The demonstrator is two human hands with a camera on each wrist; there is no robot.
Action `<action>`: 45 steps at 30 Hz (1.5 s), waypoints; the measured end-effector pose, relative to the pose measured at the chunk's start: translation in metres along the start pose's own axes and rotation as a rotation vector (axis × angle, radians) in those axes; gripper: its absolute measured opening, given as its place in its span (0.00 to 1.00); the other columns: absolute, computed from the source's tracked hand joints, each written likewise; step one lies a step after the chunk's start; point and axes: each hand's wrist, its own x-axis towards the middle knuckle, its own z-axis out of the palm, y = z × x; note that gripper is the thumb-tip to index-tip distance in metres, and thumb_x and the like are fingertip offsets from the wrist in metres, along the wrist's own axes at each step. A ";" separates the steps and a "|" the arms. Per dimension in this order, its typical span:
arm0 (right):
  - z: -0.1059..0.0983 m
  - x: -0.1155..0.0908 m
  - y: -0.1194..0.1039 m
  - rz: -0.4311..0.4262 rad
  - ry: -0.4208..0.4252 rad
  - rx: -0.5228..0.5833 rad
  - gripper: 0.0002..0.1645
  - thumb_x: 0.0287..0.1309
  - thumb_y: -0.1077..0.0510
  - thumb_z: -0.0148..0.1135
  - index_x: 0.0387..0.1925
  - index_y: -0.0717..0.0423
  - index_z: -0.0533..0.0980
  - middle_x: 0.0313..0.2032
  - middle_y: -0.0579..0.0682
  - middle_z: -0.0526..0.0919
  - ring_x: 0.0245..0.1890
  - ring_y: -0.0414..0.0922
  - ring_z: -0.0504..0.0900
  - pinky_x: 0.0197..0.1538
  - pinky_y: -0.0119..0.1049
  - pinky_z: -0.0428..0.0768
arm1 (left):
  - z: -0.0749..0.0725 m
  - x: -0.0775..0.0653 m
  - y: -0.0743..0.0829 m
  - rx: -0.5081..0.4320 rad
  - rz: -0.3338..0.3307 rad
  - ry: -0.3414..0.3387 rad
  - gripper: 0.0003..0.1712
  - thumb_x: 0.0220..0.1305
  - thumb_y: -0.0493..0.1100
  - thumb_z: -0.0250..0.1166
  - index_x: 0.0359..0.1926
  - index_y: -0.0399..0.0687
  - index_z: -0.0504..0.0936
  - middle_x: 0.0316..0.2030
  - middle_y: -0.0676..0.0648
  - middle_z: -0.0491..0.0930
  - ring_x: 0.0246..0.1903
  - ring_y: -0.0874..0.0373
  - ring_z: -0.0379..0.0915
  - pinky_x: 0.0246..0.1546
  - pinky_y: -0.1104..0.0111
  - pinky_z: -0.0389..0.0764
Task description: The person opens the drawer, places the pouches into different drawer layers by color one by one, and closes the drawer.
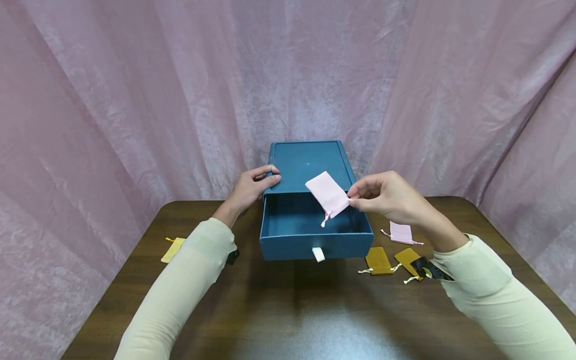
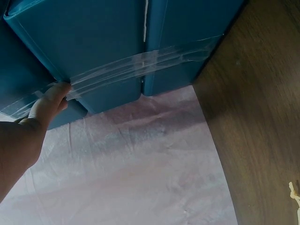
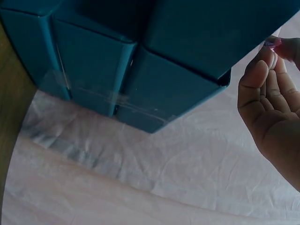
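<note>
A blue drawer unit point(image 1: 310, 162) has its top drawer point(image 1: 315, 246), with a white pull tab point(image 1: 318, 254), pulled out toward me. My left hand point(image 1: 247, 190) rests at the unit's left top edge, thumb and index finger on the top; the left wrist view shows it against the taped side. Above the drawer, my right hand point(image 1: 389, 196) pinches a pale pink drawstring pouch point(image 1: 327, 194) by its corner near the cord, between thumb and fingertips. The pouch hangs tilted, its cord end dangling. In the right wrist view the right hand point(image 3: 274, 93) is beside the drawers, other fingers curled in.
On the brown wooden table point(image 1: 288, 310), another pink pouch point(image 1: 400, 233) and two mustard pouches point(image 1: 379, 261) lie right of the unit. A yellow pouch point(image 1: 173, 250) lies at the left, partly behind the left sleeve. A pink curtain point(image 1: 189, 100) hangs behind.
</note>
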 end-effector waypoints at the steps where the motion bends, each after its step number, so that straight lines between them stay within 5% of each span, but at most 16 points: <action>1: 0.001 0.000 -0.001 -0.001 -0.005 0.003 0.06 0.59 0.64 0.70 0.39 0.60 0.84 0.32 0.50 0.86 0.31 0.46 0.81 0.35 0.33 0.78 | 0.000 0.000 0.000 0.000 0.000 0.000 0.14 0.67 0.50 0.68 0.49 0.50 0.83 0.26 0.53 0.71 0.20 0.58 0.57 0.26 0.67 0.63; 12: 0.009 0.006 -0.009 -0.005 -0.070 0.025 0.08 0.59 0.63 0.71 0.40 0.61 0.84 0.34 0.49 0.86 0.33 0.46 0.80 0.38 0.35 0.77 | 0.001 -0.001 0.002 -0.009 0.002 -0.007 0.16 0.68 0.48 0.67 0.51 0.45 0.82 0.17 0.55 0.61 0.18 0.60 0.56 0.24 0.69 0.62; 19: 0.014 0.009 -0.011 -0.014 -0.103 0.054 0.07 0.58 0.66 0.71 0.39 0.62 0.84 0.34 0.51 0.86 0.32 0.46 0.80 0.36 0.33 0.78 | 0.001 0.000 0.000 -0.016 0.011 0.000 0.15 0.68 0.47 0.67 0.51 0.45 0.83 0.27 0.55 0.74 0.20 0.60 0.58 0.24 0.70 0.63; 24: 0.018 0.012 -0.013 -0.026 -0.112 0.040 0.06 0.58 0.66 0.71 0.38 0.62 0.84 0.33 0.50 0.86 0.32 0.45 0.81 0.36 0.32 0.78 | 0.001 0.000 0.000 -0.021 0.011 -0.003 0.15 0.68 0.47 0.67 0.50 0.45 0.82 0.20 0.56 0.68 0.19 0.60 0.57 0.24 0.68 0.63; 32: 0.024 0.016 -0.013 -0.029 -0.090 -0.030 0.06 0.57 0.66 0.71 0.38 0.61 0.84 0.31 0.48 0.86 0.30 0.44 0.80 0.35 0.34 0.78 | 0.002 -0.002 0.002 -0.020 0.003 -0.009 0.15 0.68 0.48 0.66 0.51 0.46 0.82 0.26 0.57 0.74 0.19 0.61 0.57 0.25 0.68 0.64; 45: 0.028 0.015 -0.017 -0.017 -0.019 -0.101 0.06 0.55 0.65 0.73 0.37 0.61 0.85 0.30 0.48 0.86 0.30 0.44 0.81 0.33 0.34 0.78 | 0.003 -0.005 0.004 -0.011 0.017 -0.015 0.15 0.69 0.47 0.66 0.51 0.45 0.82 0.17 0.54 0.60 0.18 0.61 0.55 0.25 0.66 0.63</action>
